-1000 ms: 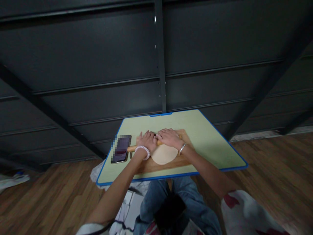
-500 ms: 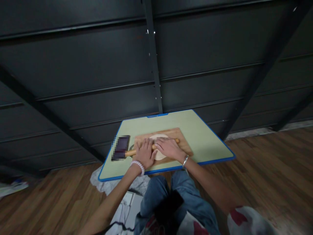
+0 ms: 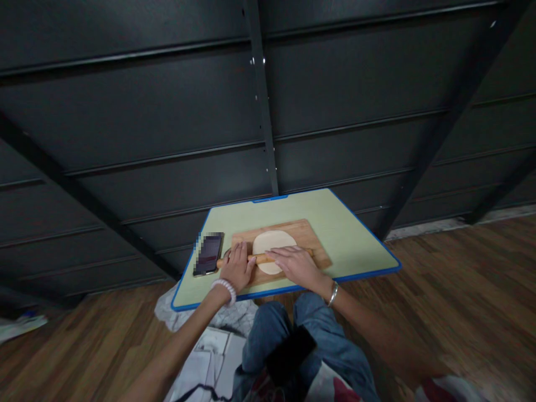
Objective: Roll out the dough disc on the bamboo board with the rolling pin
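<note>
A flat round of pale dough (image 3: 272, 243) lies on a wooden board (image 3: 309, 239) on a small green table with a blue rim (image 3: 360, 245). A wooden rolling pin (image 3: 263, 258) lies across the near part of the dough. My left hand (image 3: 238, 269), with a bead bracelet at the wrist, rests flat on the pin's left part, fingers stretched out. My right hand (image 3: 298, 264), with a metal bangle, lies flat on the pin's right part over the dough's near edge.
A dark phone (image 3: 208, 254) lies on the table left of the board. Dark metal bars and panels (image 3: 268, 111) stand right behind the table. Wooden floor (image 3: 460, 290) lies all around. My knees in jeans (image 3: 276, 340) and a white cloth (image 3: 209, 352) are below the table.
Both hands have drawn the rolling pin toward me, from the far side of the dough to its near edge. More of the dough now shows beyond the pin.
</note>
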`<state>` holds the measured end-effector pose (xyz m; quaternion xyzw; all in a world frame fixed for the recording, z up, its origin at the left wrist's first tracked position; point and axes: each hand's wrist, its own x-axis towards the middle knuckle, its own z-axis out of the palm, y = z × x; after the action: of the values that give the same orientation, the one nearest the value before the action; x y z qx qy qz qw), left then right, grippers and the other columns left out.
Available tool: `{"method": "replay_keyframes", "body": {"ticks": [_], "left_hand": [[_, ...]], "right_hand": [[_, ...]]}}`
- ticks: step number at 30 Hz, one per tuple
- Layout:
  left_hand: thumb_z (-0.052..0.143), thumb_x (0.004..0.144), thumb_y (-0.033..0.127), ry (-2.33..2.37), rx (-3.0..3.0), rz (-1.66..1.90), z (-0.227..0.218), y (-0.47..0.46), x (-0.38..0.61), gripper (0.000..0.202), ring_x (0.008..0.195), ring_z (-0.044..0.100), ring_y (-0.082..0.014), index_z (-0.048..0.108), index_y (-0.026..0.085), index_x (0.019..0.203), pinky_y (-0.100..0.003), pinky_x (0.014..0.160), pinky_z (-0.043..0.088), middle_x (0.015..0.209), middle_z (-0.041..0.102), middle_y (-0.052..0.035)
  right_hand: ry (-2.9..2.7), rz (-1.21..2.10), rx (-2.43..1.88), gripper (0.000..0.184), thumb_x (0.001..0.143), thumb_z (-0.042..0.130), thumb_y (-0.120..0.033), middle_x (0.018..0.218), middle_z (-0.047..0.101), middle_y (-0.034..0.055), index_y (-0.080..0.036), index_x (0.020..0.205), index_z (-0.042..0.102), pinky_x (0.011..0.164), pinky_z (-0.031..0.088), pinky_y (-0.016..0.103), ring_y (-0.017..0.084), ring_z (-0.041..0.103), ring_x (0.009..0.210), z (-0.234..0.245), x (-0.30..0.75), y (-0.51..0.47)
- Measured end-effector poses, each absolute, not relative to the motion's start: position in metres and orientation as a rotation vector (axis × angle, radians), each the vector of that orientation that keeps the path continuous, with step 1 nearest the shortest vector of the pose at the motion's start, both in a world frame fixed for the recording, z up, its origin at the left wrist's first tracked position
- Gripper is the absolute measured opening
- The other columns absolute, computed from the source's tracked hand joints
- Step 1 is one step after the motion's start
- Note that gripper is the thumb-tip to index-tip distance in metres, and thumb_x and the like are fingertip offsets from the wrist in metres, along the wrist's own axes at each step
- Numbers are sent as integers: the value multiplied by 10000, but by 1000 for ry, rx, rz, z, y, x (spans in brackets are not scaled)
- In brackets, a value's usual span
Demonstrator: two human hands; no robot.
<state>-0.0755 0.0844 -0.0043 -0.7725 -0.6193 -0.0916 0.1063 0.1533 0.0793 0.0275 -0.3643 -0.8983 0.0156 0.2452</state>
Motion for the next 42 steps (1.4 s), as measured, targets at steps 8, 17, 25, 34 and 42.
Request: {"method": "replay_keyframes", "body": {"ticks": [8, 17, 25, 34, 42], "left_hand": [[202, 954, 403, -1878, -2395, -50, 10, 92, -73, 609, 1367, 315, -252, 322, 5, 1399, -428, 1129, 234, 1455, 375, -186], [170, 954, 426, -1837, -2479, 27, 22, 106, -71, 651, 1417, 174, -262, 207, -1, 1444, -461, 1149, 167, 1523, 220, -178], [144, 957, 433, -1790, -2548, -21, 23, 117, -72, 621, 1416, 192, -241, 263, 62, 1441, -471, 1155, 146, 1517, 270, -137], [113, 972, 407, -1754, -2631, -90, 26, 143, -68, 588, 1369, 314, -178, 372, 98, 1400, -342, 1133, 223, 1461, 399, -89], [139, 968, 420, -1759, -2605, -68, 31, 162, -61, 531, 1314, 389, -201, 425, 203, 1358, -458, 1107, 228, 1428, 453, -54]], "right_hand": [[-2541, -49, -958, 463, 906, 442, -130, 1341, 552, 43, -226, 1359, 457, 968, 415, 340, 174, 526, 1177, 23, 158, 80], [-2516, -88, -1106, 515, 927, 464, -408, 1327, 537, 141, -124, 1355, 437, 1014, 348, 412, 259, 459, 1223, 29, 152, 87], [-2541, -46, -1073, 505, 929, 450, -418, 1349, 521, 124, -144, 1353, 445, 1055, 300, 407, 246, 420, 1265, 29, 156, 95], [-2515, -33, -1133, 515, 942, 397, -458, 1361, 508, 133, -139, 1343, 448, 1031, 338, 382, 243, 435, 1263, 28, 157, 118], [-2511, -111, -1219, 545, 917, 418, -531, 1261, 583, 163, -124, 1268, 509, 1026, 314, 432, 286, 500, 1184, 31, 153, 137]]}}
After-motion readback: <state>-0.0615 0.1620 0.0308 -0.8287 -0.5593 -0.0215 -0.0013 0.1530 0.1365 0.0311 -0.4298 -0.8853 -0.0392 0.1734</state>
